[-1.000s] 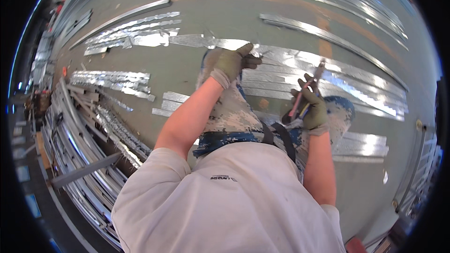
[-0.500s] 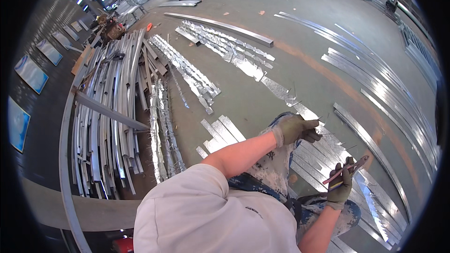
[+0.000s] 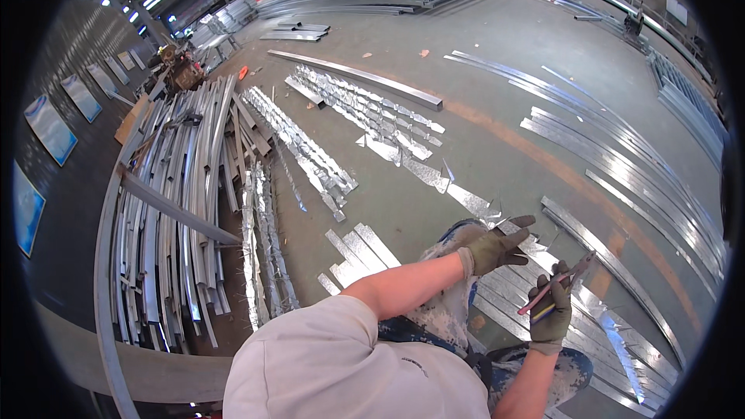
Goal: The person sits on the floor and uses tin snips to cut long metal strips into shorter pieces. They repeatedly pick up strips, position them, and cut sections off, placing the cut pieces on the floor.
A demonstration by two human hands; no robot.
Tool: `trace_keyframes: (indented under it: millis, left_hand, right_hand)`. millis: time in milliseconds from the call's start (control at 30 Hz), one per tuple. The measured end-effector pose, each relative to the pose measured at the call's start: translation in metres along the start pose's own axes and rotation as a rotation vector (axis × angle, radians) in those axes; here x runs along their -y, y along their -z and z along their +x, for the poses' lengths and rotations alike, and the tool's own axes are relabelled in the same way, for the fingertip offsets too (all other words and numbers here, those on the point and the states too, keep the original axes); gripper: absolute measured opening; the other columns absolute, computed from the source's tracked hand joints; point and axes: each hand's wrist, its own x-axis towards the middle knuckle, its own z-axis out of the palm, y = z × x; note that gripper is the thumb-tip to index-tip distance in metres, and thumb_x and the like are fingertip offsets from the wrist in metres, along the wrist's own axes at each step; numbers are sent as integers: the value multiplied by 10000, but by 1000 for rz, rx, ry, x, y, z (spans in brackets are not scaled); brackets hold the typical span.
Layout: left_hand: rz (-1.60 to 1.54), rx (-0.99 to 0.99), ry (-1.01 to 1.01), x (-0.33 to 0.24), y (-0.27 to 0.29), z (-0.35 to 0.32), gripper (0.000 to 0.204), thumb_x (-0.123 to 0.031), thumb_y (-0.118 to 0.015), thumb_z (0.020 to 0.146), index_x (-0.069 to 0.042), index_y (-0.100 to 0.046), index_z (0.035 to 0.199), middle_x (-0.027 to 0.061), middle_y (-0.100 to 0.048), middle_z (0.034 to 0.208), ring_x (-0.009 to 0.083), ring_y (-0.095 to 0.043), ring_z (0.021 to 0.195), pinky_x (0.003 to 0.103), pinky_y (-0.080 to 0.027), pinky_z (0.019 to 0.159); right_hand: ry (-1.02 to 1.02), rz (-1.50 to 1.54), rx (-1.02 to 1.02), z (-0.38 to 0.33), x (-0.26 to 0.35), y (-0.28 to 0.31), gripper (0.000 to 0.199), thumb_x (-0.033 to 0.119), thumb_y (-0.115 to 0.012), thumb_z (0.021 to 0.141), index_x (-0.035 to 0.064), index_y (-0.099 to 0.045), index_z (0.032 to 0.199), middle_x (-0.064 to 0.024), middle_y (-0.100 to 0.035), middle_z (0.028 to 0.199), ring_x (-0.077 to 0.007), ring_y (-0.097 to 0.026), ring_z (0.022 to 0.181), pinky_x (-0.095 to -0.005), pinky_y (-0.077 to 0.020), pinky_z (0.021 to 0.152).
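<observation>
- The right hand (image 3: 549, 312) grips a thin red-handled tool (image 3: 555, 285) firmly.
- The left hand (image 3: 497, 244), fingers loosely spread and empty, hovers above the metal strips (image 3: 512, 295) on the floor (image 3: 434, 209).
- I judge it best to steady the strip before using the tool.

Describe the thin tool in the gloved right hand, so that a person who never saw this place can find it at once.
Start at the grey workshop floor, covered with long shiny metal strips. At the lower right, the right hand in an olive glove is raised above the strips. It grips a thin reddish, pencil-like tool; unlike the flat silver strips around it, it is slim, coloured and points up to the right.
</observation>
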Motion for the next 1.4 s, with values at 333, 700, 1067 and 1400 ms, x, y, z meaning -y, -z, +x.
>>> trace_keyframes:
  millis: [333,700,1067,1400]
  left_hand:
    - [65,-127,66,1,20,26,577,-511,-470,1221,-29,-658,1476,141,-745,1371,277,-737,1281,435,-611,1166]
    - [84,-251,46,-2,12,24,651,-548,-478,1204,35,-670,1422,207,-729,1367,338,-727,1305,520,-666,1109]
    - [130,-267,55,1,11,23,671,-557,-420,1212,24,-631,1472,214,-722,1391,340,-750,1267,470,-675,1110]
    - [183,-259,42,5,2,20,666,-551,-459,1206,32,-627,1479,204,-722,1387,321,-749,1254,466,-677,1086]
  right_hand:
    - [-128,-54,-124,-9,-11,16,550,52,-734,1033,125,-580,1556,-155,-713,1375,-282,-754,1098,-411,-681,857]
    - [45,-325,-201,-60,45,-66,712,30,-759,1000,25,-490,1659,-176,-741,1354,-237,-785,1002,-356,-674,840]
    - [-496,-705,-365,-70,-64,-36,387,116,-791,1001,-20,-685,1348,-132,-809,1108,-222,-783,915,-357,-638,801]
    - [-505,-728,-376,-60,-76,-34,287,189,-815,964,25,-674,1153,-74,-697,821,-188,-637,612,-364,-524,540]
